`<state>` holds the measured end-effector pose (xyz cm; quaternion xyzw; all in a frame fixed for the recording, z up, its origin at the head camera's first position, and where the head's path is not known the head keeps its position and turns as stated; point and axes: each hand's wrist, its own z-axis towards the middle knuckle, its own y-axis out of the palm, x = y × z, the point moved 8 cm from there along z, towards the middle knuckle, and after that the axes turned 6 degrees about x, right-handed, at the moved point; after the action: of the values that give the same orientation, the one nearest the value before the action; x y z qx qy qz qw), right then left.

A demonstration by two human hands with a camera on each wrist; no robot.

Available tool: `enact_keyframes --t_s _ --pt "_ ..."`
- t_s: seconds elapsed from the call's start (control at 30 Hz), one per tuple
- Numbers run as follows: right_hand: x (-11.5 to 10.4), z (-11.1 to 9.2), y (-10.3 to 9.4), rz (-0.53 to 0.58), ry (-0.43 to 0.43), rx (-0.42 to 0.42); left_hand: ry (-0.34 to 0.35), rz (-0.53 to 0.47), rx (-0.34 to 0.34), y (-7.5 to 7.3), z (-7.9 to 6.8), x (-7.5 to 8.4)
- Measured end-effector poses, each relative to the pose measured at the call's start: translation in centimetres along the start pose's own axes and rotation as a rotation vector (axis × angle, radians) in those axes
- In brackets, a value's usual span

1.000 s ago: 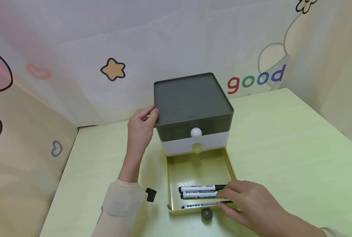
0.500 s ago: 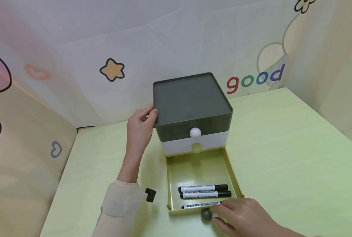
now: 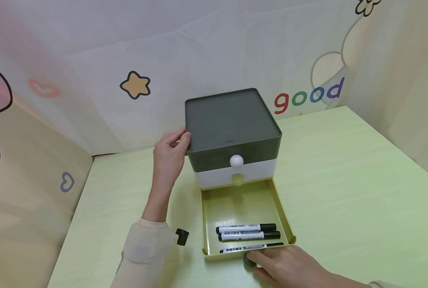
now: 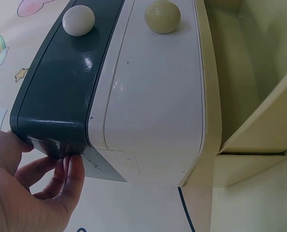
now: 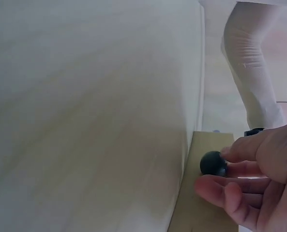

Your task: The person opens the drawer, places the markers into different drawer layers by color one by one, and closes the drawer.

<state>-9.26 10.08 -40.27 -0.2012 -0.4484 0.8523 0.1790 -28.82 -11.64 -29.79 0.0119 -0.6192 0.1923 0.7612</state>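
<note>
A small drawer box (image 3: 232, 116) with a dark grey top tier and a white tier below stands against the back. Its bottom yellow drawer (image 3: 235, 204) is pulled out, with three black-capped white markers (image 3: 242, 236) lying near its front. My left hand (image 3: 168, 156) grips the dark grey tier's left side, thumb near the top rim and fingers bent against the wall. At the drawer's front, my right hand (image 3: 286, 266) holds the round dark grey knob (image 5: 213, 163) between thumb and fingers, as the right wrist view shows. The hand covers part of the knob in the head view.
A white knob (image 3: 236, 161) and a yellow knob (image 3: 237, 179) stick out from the upper tiers. A black piece (image 3: 182, 237) shows beside the left sleeve. Pale green table (image 3: 343, 180) lies around the box, with a printed cloth wall (image 3: 199, 48) behind it.
My right hand has left the markers and moved left and down to the dark grey knob, which it now holds. The left hand has stayed on the box.
</note>
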Motion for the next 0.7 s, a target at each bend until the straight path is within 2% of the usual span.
enact_keyframes --t_s 0.13,0.3,0.57,0.7 --pt "-0.3 0.2 0.5 -0.029 -0.004 -0.034 0.003 -0.002 -0.002 0.0 0.0 0.1" --pt "-0.7 0.5 0.8 -0.073 -0.063 -0.046 0.002 -0.004 -0.004 0.0 0.0 0.1" --pt "-0.4 0.6 1.3 0.041 0.006 -0.154 -0.003 -0.001 -0.005 0.0 0.0 0.0" --pt "-0.1 0.6 1.3 0.052 0.019 -0.141 0.0 -0.003 -0.004 0.0 0.0 0.0"
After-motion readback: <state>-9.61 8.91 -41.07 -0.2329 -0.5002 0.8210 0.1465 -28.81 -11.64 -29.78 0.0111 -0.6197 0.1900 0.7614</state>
